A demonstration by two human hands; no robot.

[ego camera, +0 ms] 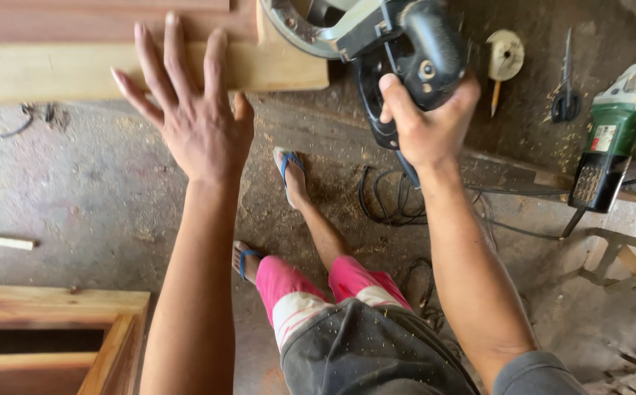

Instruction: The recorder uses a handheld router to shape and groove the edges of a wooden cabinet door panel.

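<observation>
While gripped by the handle: circular saw (376, 36), base resting on the pale plank's end, top of view.
Right hand (424, 121): closed tight round the saw grip.
Left hand (197, 121): fingers spread, holding nothing, hovering over the plank (113, 69).
Risk: spread fingers near the blade; plank likely to shift if unpressed.
Cord (387, 197): looped by sandalled feet (292, 172); tripping or snagging hazard.

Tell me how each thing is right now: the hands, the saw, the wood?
Left hand: open, fingers spread, over the plank.
Right hand: closed around the saw handle.
Circular saw: resting at the plank's end.
Pale plank: lying flat.
Green power tool: lying unheld.
Scissors: on the floor.
</observation>
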